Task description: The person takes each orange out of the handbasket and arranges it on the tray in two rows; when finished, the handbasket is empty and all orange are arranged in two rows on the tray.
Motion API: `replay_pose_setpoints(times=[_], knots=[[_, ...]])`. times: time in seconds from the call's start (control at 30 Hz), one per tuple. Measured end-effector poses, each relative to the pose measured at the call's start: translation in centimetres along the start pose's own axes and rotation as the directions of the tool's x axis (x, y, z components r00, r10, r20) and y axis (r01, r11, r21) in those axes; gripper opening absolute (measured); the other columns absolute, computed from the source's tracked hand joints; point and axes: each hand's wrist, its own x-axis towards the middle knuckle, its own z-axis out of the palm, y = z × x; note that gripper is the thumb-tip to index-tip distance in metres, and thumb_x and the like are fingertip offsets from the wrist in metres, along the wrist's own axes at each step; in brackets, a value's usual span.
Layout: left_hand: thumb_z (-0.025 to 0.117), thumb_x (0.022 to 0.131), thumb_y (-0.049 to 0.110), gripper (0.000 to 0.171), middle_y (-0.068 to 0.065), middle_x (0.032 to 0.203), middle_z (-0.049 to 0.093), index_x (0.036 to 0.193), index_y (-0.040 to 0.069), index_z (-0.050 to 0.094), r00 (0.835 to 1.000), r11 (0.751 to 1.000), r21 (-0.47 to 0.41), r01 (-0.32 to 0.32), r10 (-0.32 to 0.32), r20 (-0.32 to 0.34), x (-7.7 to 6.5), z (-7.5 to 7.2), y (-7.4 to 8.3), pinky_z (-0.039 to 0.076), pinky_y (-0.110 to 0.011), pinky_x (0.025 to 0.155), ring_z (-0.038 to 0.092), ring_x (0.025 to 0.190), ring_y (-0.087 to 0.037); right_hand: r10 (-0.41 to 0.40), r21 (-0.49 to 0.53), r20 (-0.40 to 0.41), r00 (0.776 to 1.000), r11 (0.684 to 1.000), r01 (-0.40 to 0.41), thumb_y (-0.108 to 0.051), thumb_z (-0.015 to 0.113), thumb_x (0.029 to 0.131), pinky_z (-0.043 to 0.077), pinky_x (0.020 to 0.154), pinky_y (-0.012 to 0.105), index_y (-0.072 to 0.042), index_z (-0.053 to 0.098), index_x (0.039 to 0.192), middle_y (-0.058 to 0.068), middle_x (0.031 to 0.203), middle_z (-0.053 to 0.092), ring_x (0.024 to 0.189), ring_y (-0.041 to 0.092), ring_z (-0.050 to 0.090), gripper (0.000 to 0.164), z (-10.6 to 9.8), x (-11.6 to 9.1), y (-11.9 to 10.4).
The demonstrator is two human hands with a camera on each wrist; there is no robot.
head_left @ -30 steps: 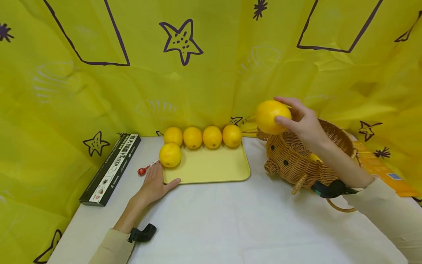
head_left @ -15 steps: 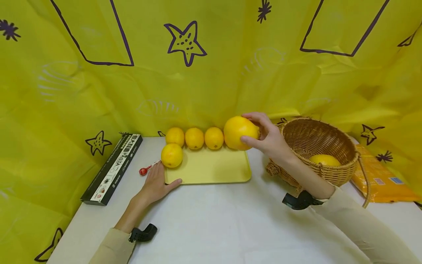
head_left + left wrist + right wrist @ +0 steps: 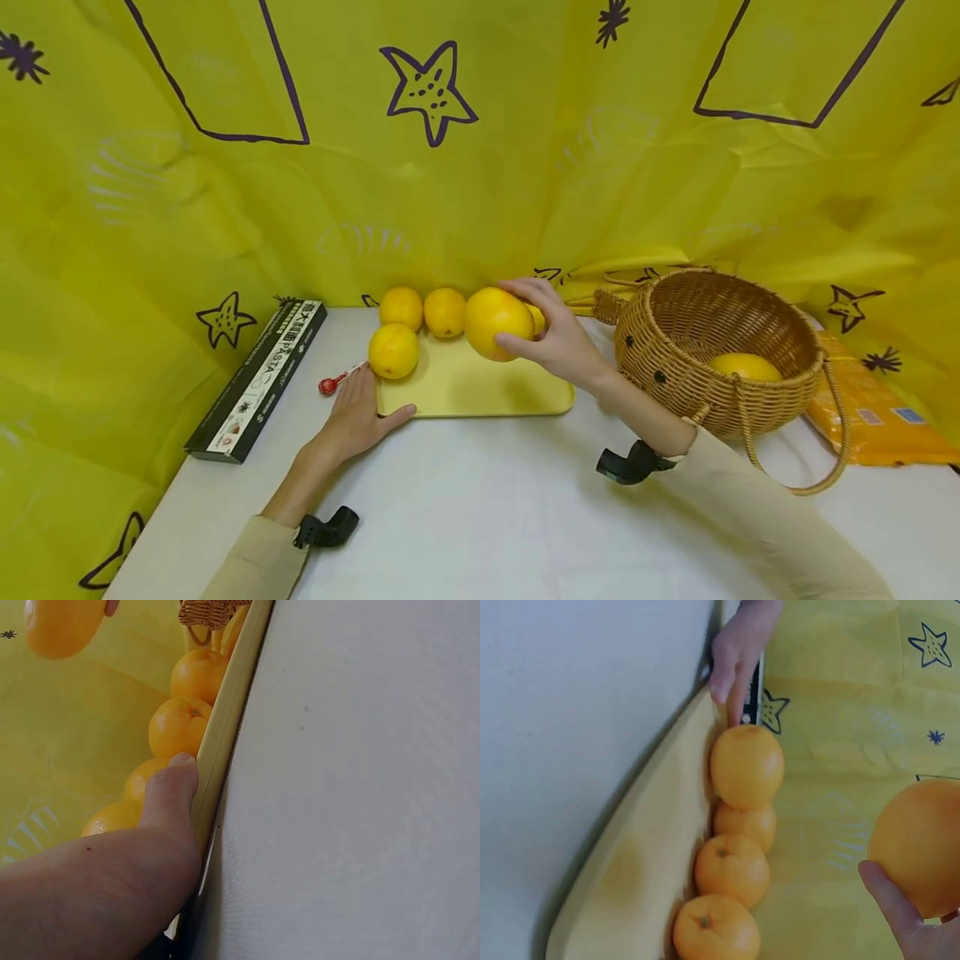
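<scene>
My right hand (image 3: pixel 566 346) grips an orange (image 3: pixel 498 323) between thumb and fingers, held in the air over the yellow tray (image 3: pixel 480 396). Behind it, another orange is mostly hidden. On the tray, several oranges (image 3: pixel 446 312) line the back edge, and a single orange (image 3: pixel 393 351) sits in front of the leftmost one. My left hand (image 3: pixel 356 421) rests at the tray's front left corner with straight fingers along the left side. Its thumb (image 3: pixel 171 791) lies against the tray's front rim in the left wrist view.
A wicker basket (image 3: pixel 675 400) with an animal face stands at the right, with an orange (image 3: pixel 746 367) inside. Beyond it lies an orange packet (image 3: pixel 870 417). At the left are a black pasta box (image 3: pixel 258 379) and a red lollipop (image 3: pixel 327 386). A yellow curtain (image 3: pixel 480 183) hangs behind.
My right hand has carried the orange left and downward, from above the basket to over the tray. The left hand has stayed at the tray's corner.
</scene>
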Motion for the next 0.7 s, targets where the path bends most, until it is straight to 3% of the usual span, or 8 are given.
replay_pose_setpoints(times=[0.17,0.3,0.5,0.7], knots=[[0.064,0.088,0.05,0.101,-0.031,0.154,0.022,0.151,-0.008,0.009,1.0,1.0,0.007,-0.011,0.011,-0.005,0.1,0.0,0.1,0.014,-0.06,0.12,0.022,0.144,-0.045,0.038,-0.01,-0.01,0.999,0.999,-0.038,-0.014,0.075,0.083,0.052,0.095,0.046,-0.013,0.055,0.136,0.008,0.138,0.045,0.124,0.027,0.045,0.057,1.9,1.0,1.2],[0.064,0.088,0.049,0.099,-0.031,0.152,0.026,0.149,-0.009,0.013,0.999,1.0,0.018,-0.024,0.025,-0.021,0.2,0.2,0.1,0.017,-0.059,0.12,0.026,0.143,-0.045,0.07,0.032,-0.004,0.998,0.997,-0.07,-0.014,0.074,0.084,0.043,0.104,0.046,-0.012,0.056,0.135,0.009,0.139,0.047,0.127,0.026,0.044,0.055,2.9,1.7,2.3],[0.063,0.088,0.05,0.1,-0.032,0.154,0.023,0.15,-0.009,0.011,1.0,1.0,0.02,-0.012,0.012,-0.003,0.1,0.4,0.1,0.015,-0.059,0.12,0.023,0.144,-0.046,0.145,0.125,0.038,0.989,0.981,-0.148,-0.011,0.071,0.086,0.043,0.106,0.044,-0.009,0.051,0.138,0.01,0.142,0.049,0.128,0.03,0.048,0.055,4.1,2.4,3.5],[0.063,0.088,0.05,0.099,-0.031,0.154,0.022,0.15,-0.009,0.011,1.0,1.0,0.02,0.004,-0.004,-0.003,0.1,0.1,-0.1,0.014,-0.059,0.12,0.022,0.144,-0.046,0.173,0.075,0.05,0.984,0.981,-0.176,-0.016,0.072,0.085,0.04,0.11,0.045,-0.008,0.046,0.138,0.01,0.144,0.047,0.129,0.03,0.047,0.059,6.1,3.7,4.6]])
